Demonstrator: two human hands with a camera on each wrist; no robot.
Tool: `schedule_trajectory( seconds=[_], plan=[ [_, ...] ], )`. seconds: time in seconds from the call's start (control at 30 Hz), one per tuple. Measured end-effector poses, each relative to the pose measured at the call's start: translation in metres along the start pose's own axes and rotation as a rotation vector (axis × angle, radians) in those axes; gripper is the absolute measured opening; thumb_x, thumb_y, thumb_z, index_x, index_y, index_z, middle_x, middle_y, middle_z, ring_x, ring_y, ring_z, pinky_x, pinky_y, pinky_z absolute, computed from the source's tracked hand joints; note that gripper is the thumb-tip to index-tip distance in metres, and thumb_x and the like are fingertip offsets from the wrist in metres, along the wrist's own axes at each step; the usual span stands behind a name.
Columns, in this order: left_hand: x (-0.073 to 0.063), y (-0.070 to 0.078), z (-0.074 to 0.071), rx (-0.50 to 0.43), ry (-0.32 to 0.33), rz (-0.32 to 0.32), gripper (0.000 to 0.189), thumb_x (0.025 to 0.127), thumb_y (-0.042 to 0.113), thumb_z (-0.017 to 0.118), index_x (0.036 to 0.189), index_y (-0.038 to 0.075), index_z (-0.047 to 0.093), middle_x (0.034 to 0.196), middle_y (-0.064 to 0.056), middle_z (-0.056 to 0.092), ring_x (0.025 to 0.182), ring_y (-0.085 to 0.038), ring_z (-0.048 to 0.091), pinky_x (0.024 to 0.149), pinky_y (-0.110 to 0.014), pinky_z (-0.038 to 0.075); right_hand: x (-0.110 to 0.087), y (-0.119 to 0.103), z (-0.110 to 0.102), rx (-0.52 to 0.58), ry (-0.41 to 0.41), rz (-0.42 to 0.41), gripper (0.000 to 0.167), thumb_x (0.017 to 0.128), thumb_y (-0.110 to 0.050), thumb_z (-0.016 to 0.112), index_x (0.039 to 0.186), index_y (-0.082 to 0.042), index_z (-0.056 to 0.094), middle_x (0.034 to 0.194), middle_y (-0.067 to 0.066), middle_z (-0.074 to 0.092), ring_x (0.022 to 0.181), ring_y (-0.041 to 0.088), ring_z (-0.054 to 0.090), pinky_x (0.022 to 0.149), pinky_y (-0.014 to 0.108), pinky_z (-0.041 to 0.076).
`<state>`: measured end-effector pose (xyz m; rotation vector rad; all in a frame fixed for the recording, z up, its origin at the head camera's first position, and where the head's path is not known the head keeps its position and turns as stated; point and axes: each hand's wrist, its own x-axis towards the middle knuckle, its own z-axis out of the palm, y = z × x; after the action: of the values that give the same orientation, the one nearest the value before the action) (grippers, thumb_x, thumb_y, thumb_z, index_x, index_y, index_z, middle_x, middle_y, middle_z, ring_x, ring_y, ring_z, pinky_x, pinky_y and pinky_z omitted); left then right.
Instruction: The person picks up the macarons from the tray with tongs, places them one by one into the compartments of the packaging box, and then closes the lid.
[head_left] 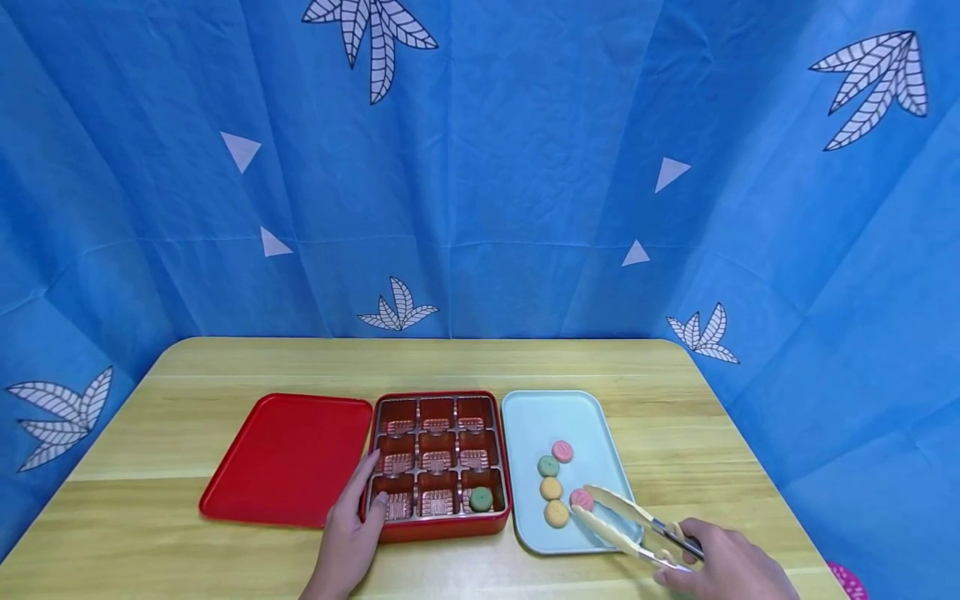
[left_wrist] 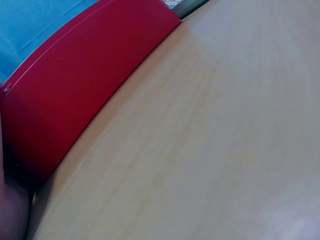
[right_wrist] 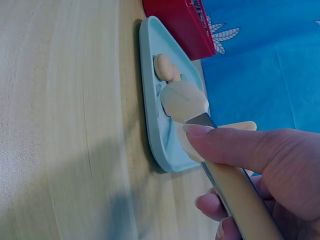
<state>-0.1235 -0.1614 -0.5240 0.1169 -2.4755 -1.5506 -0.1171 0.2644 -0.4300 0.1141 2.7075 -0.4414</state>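
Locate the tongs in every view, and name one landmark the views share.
Head: tongs at lower right, tips over the blue tray.
Left wrist: not visible.
Right wrist: centre to bottom right, in the right hand.
Shared landmark: red box, upper left in left wrist, top in right wrist.

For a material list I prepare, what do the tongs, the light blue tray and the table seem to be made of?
Tongs: metal, judging by shiny silver parts, with smooth cream ends, perhaps plastic or silicone. Light blue tray: probably smooth plastic, by its even colour. Table: wood or laminate, by its grain; slight sheen.
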Motion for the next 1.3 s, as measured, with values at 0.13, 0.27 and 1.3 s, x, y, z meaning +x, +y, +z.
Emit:
schedule_trajectory(
  seconds=[0.13,0.27,1.3],
  plan=[
    [0.000,-0.001,0.000,0.005,0.013,0.019,0.059,0.092,0.008,0.053,0.146,0.023,0.035,0.151,-0.007,0.034,0.137,-0.031,0.032,0.107,-0.053,0.032,0.001,0.001,0.001,-0.016,-0.007,0.002,0.044,0.067,-0.050,0.077,0.086,-0.017,0.055,0.071,-0.002,0.048,0.062,0.016,0.043,0.053,0.031,0.029],
    [0.000,-0.001,0.001,0.023,0.030,0.048,0.059,0.092,0.008,0.055,0.146,0.023,0.036,0.149,-0.004,0.037,0.136,-0.026,0.034,0.107,-0.049,0.033,0.005,0.004,0.004,-0.031,-0.014,-0.001,0.050,0.066,-0.055,0.076,0.090,-0.016,0.057,0.071,-0.002,0.048,0.063,0.016,0.044,0.053,0.031,0.030],
    [0.000,0.001,-0.001,-0.005,0.001,0.003,0.058,0.093,0.008,0.053,0.146,0.023,0.035,0.150,-0.007,0.035,0.137,-0.030,0.031,0.108,-0.053,0.031,-0.004,-0.008,-0.001,-0.003,0.076,-0.024,0.038,0.066,-0.049,0.078,0.080,-0.022,0.054,0.068,-0.004,0.047,0.060,0.015,0.042,0.052,0.030,0.030]
  ],
)
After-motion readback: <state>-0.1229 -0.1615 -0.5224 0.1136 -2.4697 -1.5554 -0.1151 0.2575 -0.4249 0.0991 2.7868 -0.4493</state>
